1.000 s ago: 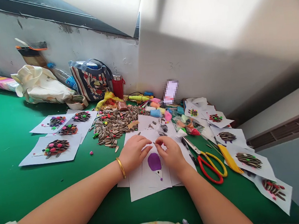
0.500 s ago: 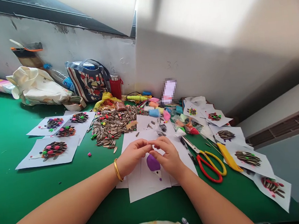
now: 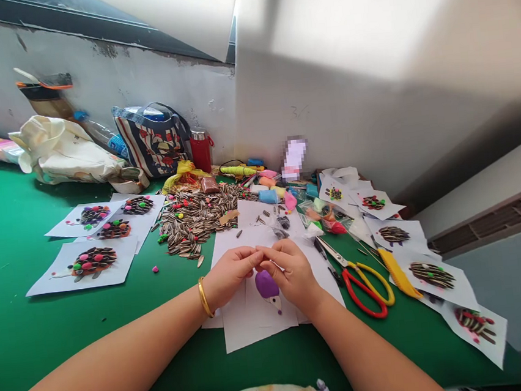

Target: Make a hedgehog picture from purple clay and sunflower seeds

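My left hand, with a gold bangle at its wrist, and my right hand meet fingertip to fingertip. Both are closed in a pinch; whatever lies between the fingers is hidden. Just beneath them, a purple clay hedgehog body with a white, pointed face lies on a white sheet of paper. Part of its upper edge is covered by my fingers. Beyond my hands, a small bag with dark clay and a few loose seeds rest on more paper.
A heap of striped sunflower seeds lies behind my left hand. Scissors and a yellow comb-like strip are at right. Finished seed hedgehog cards lie on both sides. Bags and a red flask stand by the wall.
The fingertips of both hands have shifted very slightly against each other, still pinched together over the purple shape. Nothing on the table has moved.
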Demonstrator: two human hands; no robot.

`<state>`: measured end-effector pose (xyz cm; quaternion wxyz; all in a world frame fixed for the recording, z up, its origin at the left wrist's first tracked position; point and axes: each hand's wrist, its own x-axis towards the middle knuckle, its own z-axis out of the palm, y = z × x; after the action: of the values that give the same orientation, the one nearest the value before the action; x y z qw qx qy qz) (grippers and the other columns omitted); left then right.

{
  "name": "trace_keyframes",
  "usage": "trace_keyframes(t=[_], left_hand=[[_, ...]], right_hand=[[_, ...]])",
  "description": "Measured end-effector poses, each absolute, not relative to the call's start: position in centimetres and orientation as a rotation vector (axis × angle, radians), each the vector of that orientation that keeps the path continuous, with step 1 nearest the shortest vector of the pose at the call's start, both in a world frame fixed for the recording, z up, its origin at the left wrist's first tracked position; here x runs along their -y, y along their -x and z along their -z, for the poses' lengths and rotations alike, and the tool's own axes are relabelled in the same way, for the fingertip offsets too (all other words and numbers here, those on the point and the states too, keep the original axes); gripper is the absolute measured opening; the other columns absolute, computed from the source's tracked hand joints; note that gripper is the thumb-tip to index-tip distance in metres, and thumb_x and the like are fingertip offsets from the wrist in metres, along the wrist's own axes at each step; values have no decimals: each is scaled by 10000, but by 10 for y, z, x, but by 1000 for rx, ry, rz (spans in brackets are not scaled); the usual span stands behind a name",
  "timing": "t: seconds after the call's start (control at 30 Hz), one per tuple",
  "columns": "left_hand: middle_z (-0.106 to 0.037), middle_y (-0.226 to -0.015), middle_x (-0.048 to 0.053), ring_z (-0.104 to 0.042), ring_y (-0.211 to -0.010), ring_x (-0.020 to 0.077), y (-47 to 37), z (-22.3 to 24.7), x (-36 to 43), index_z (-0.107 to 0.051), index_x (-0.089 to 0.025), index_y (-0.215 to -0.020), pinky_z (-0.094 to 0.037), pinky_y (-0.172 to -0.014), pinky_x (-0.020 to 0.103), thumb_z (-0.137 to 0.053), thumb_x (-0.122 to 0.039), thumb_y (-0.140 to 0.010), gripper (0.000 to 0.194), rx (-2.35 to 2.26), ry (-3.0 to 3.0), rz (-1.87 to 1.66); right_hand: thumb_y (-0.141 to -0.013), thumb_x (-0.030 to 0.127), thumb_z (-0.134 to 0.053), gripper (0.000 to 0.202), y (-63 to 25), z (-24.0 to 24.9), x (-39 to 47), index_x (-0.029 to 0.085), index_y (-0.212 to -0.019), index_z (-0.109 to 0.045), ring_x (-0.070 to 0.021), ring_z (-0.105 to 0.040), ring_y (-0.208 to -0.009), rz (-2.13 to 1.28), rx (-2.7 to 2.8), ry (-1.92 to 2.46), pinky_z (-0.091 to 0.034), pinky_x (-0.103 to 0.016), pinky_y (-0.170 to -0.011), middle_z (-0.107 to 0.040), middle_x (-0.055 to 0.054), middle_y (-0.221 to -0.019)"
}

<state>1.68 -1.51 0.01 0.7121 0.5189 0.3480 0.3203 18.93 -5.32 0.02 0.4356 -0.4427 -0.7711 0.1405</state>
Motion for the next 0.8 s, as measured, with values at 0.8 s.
trace_keyframes(t=[0.8], left_hand=[[-708,-904,64,-617,-890,227,-5,5,-2,-710,-193,-877,-447,-819,345,-515,-363,-918,261,-1041,-2160,-726]], right_hand=[[-884,226,-607,134,-214,14,32,229,-950,-724,-184,-579,-847,-397,1880,1339,-467,-325,-764,-607,-36,-858]])
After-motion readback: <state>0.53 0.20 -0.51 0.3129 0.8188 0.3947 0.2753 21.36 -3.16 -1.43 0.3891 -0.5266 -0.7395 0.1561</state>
